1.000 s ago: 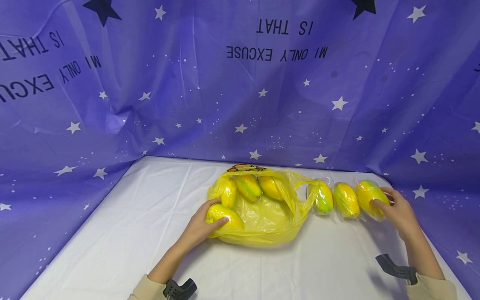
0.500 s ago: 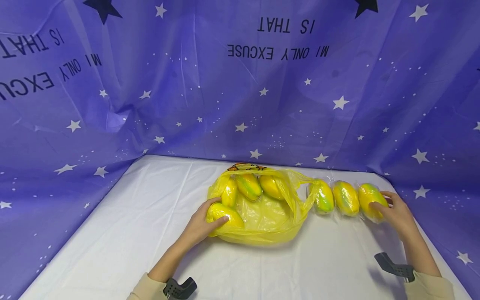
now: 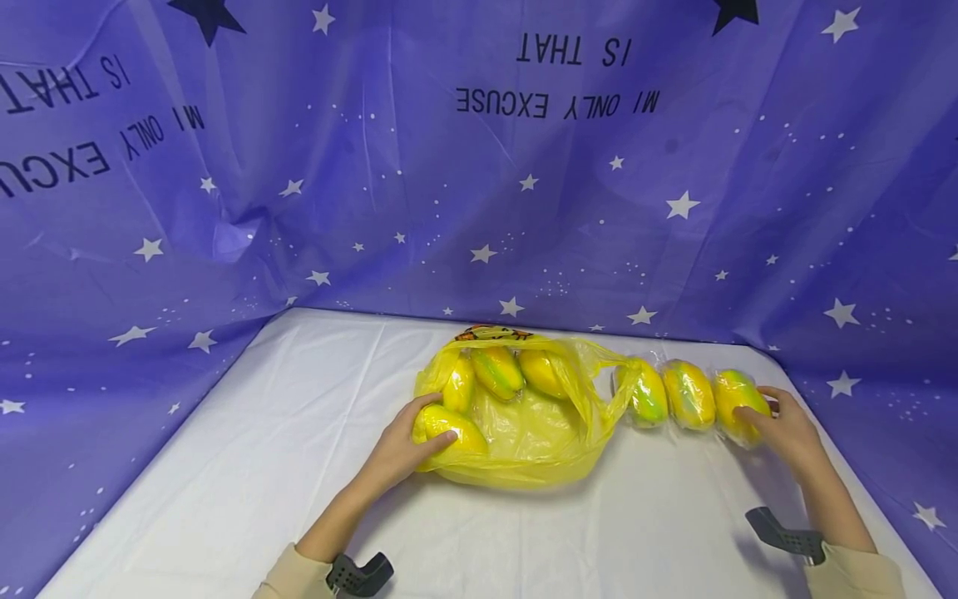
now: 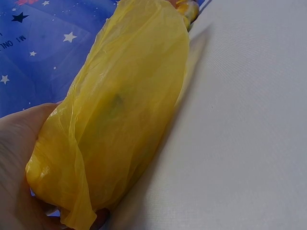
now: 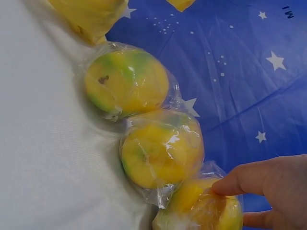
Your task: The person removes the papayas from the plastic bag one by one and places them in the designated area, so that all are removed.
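Note:
A thin yellow plastic bag (image 3: 524, 470) lies on the table with its mouth toward me, several mangoes (image 3: 497, 373) inside. My left hand (image 3: 400, 441) grips the bag's left side together with the front-left mango (image 3: 455, 430), thumb over the fruit. In the left wrist view the bag's wall (image 4: 124, 105) hides most of what it holds. To the right, three mangoes in clear wrap stand in a row. My right hand (image 3: 789, 428) holds the rightmost mango (image 3: 737, 403) between thumb and fingers. Beside it are the middle mango (image 5: 163, 151) and the left mango (image 5: 127, 81).
A white cloth (image 3: 659, 532) covers the table. Purple fabric with stars and lettering (image 3: 554, 208) hangs along the back and sides. The bag's right handle (image 3: 615, 391) reaches to the left mango of the row. Dark devices (image 3: 362, 574) sit at both wrists.
My right hand and its mango have shifted slightly left and toward me. The middle mango has turned and moved a little left, against its neighbour. The left hand and bag stay put.

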The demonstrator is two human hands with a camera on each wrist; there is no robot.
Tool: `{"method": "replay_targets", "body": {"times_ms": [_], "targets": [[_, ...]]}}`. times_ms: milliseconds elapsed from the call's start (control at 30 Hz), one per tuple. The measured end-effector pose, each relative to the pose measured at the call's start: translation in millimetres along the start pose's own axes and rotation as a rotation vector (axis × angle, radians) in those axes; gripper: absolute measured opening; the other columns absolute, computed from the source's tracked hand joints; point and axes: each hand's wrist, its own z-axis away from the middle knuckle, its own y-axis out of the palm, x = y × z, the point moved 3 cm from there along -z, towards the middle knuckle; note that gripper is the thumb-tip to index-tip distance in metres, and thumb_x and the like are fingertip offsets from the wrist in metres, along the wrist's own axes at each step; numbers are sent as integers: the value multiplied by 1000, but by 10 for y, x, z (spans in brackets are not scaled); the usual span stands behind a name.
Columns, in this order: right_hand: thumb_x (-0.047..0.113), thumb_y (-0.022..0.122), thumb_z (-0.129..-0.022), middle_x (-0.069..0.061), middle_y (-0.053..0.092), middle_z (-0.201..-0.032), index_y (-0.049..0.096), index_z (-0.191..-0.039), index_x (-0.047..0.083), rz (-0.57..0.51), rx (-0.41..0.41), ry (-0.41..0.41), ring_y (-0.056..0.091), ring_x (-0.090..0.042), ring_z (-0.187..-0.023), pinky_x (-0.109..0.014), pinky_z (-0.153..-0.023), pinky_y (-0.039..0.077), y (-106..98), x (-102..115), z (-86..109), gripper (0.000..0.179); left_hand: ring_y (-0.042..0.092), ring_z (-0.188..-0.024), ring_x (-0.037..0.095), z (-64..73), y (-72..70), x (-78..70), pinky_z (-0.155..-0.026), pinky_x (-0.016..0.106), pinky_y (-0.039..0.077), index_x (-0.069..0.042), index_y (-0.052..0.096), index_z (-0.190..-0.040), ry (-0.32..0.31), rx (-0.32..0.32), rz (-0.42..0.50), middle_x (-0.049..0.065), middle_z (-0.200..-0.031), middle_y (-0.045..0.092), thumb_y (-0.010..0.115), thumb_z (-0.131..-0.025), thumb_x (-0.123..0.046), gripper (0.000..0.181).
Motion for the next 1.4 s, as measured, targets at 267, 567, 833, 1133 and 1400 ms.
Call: {"method": "replay_targets", "body": {"times_ms": [267, 567, 833, 1133, 1400], "targets": [[38, 49, -99, -47, 20, -138, 12, -142, -19, 5, 8, 14, 25, -62, -124, -68, -99, 29, 15, 18, -1, 81, 39, -133, 33, -2, -5, -7, -107, 55, 30, -16, 50, -139, 9, -16, -12, 9, -144, 46, 76, -81, -42, 69], [36, 48, -99, -48, 21, -135, 7, -141, -21, -12, -12, 12, 27, -61, -123, -67, -99, 31, 23, 47, 29, 82, 42, -131, 34, -3, -17, -4, -106, 56, 32, -18, 52, -138, 0, -41, -20, 10, -141, 49, 78, -79, -42, 69], [34, 48, -99, -48, 22, -136, 5, -142, -20, -28, -42, -8, 27, -61, -123, -67, -100, 29, 22, 60, 33, 82, 40, -132, 35, -15, -32, 6, -106, 58, 30, -20, 51, -138, -16, -39, -11, 10, -142, 48, 79, -77, -43, 71], [31, 50, -98, -47, 25, -137, 19, -143, -17, -4, -164, -54, 29, -63, -122, -69, -98, 28, -11, 126, 75, 73, 41, -132, 34, -29, -45, 19, -106, 57, 30, -22, 53, -137, -22, -38, 8, 9, -142, 49, 79, -77, -44, 69], [29, 52, -98, -42, 28, -140, 24, -143, -14, -44, -242, -119, 29, -58, -126, -68, -99, 29, -20, 347, 171, 68, 41, -132, 33, -24, -80, -6, -107, 57, 30, -21, 53, -137, -23, -37, 25, 8, -141, 50, 76, -81, -41, 64]]}}
